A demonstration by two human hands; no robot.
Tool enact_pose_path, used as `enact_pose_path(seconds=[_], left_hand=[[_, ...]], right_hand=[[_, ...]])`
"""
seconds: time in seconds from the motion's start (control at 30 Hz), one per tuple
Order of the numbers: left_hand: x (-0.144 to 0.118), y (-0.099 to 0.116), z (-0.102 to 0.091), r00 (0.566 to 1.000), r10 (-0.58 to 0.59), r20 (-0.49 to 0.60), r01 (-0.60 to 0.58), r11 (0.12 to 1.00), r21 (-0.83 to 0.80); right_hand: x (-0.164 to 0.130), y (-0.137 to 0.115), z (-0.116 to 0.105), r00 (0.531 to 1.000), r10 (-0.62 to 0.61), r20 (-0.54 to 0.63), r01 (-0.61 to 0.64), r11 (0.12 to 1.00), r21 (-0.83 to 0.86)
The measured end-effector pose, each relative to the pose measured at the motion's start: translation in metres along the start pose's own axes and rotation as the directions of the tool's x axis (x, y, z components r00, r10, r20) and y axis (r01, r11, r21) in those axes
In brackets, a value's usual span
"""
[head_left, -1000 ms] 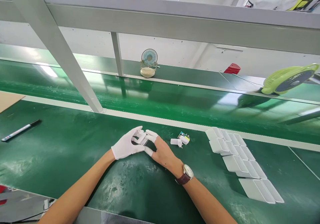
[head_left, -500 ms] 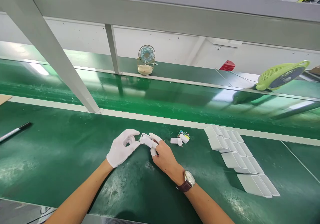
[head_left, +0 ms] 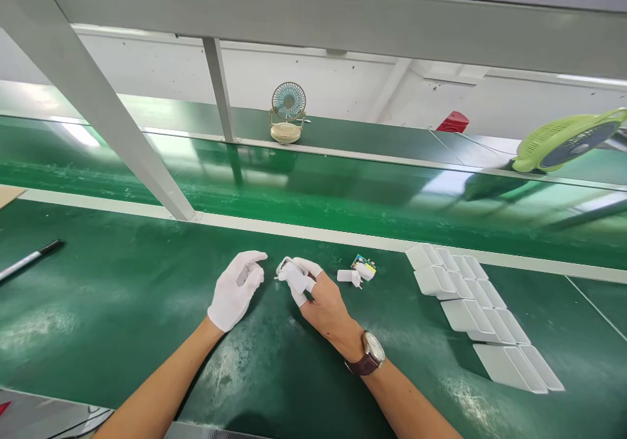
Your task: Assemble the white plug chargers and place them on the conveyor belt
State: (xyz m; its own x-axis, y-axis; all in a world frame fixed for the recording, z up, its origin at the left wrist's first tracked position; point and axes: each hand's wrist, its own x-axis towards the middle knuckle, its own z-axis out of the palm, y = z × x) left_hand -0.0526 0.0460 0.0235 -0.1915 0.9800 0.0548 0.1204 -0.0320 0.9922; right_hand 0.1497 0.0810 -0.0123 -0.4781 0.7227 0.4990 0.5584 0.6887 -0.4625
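Observation:
My left hand (head_left: 235, 290), in a white glove, hovers just left of the other hand with its fingers loosely bent and apart and nothing visible between them. White covers sit on some fingertips of my right hand (head_left: 321, 298), which grips a small white plastic housing (head_left: 295, 278) with an open rim on its far left side. A wristwatch (head_left: 373, 349) is on the right wrist. To the right of that hand lie a small circuit board (head_left: 360, 260) with a yellow part and some small white plastic pieces (head_left: 347, 276) on the green work surface (head_left: 274, 387).
Several white plastic casings (head_left: 465, 315) stand in staggered rows at the right. A black-and-white pen (head_left: 30, 260) lies at the far left. Beyond the pale ledge are a small fan (head_left: 288, 109), a green fan (head_left: 568, 142) and a red object (head_left: 453, 122). A metal post (head_left: 122, 119) slants at the left.
My left hand has come away from the white plastic housing, leaving a gap. My right hand still holds the housing, now turned a little. The view has shifted slightly.

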Motion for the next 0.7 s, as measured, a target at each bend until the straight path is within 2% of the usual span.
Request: enact_pose_path(seconds=[0.1,0.17,0.23,0.27,0.3,0.33,0.37,0.4,0.43,0.47,0.53,0.6,0.67,0.7], left_hand=[[0.002,-0.002,0.003,1.000,0.006,0.004,-0.006,1.000,0.017],[0.002,-0.005,0.006,0.999,0.035,0.005,-0.036,0.997,0.067],[0.001,-0.007,0.009,0.996,0.091,0.016,-0.092,0.988,0.123],[0.000,-0.006,0.012,0.992,0.120,0.025,-0.123,0.983,0.139],[-0.002,-0.006,0.014,0.989,0.144,0.040,-0.148,0.978,0.149],[-0.004,-0.004,0.017,0.985,0.161,0.055,-0.167,0.974,0.153],[-0.006,-0.001,0.020,0.982,0.174,0.069,-0.182,0.971,0.153],[-0.007,0.002,0.023,0.979,0.187,0.084,-0.198,0.969,0.150],[-0.009,0.006,0.026,0.973,0.207,0.101,-0.221,0.964,0.149],[-0.009,0.010,0.030,0.965,0.235,0.119,-0.252,0.956,0.151],[-0.009,0.017,0.037,0.945,0.293,0.145,-0.315,0.935,0.162],[-0.007,0.022,0.043,0.940,0.302,0.160,-0.328,0.929,0.171],[-0.004,0.025,0.047,0.959,0.241,0.150,-0.264,0.951,0.159],[-0.003,0.025,0.049,0.970,0.197,0.142,-0.217,0.966,0.140]], right_hand=[[-0.003,0.001,0.006,0.996,0.025,0.087,-0.023,0.999,-0.023],[-0.002,0.001,0.008,0.991,0.068,0.116,-0.072,0.997,0.028],[-0.001,-0.001,0.007,0.982,0.161,0.097,-0.178,0.964,0.199],[0.001,-0.003,0.006,0.968,0.239,0.082,-0.252,0.906,0.340],[0.002,-0.005,0.004,0.938,0.336,0.086,-0.332,0.797,0.504],[0.003,-0.007,0.001,0.891,0.437,0.125,-0.401,0.626,0.669],[0.004,-0.010,-0.002,0.837,0.511,0.198,-0.443,0.418,0.793],[0.004,-0.013,-0.005,0.790,0.545,0.280,-0.458,0.222,0.860],[0.004,-0.016,-0.008,0.760,0.546,0.352,-0.464,0.077,0.883],[0.004,-0.020,-0.012,0.744,0.532,0.405,-0.468,-0.019,0.884],[0.004,-0.025,-0.017,0.729,0.515,0.451,-0.457,-0.125,0.881],[0.004,-0.028,-0.021,0.718,0.508,0.477,-0.423,-0.226,0.877],[0.003,-0.029,-0.023,0.714,0.489,0.502,-0.396,-0.309,0.865],[0.002,-0.029,-0.024,0.718,0.476,0.507,-0.395,-0.321,0.861]])
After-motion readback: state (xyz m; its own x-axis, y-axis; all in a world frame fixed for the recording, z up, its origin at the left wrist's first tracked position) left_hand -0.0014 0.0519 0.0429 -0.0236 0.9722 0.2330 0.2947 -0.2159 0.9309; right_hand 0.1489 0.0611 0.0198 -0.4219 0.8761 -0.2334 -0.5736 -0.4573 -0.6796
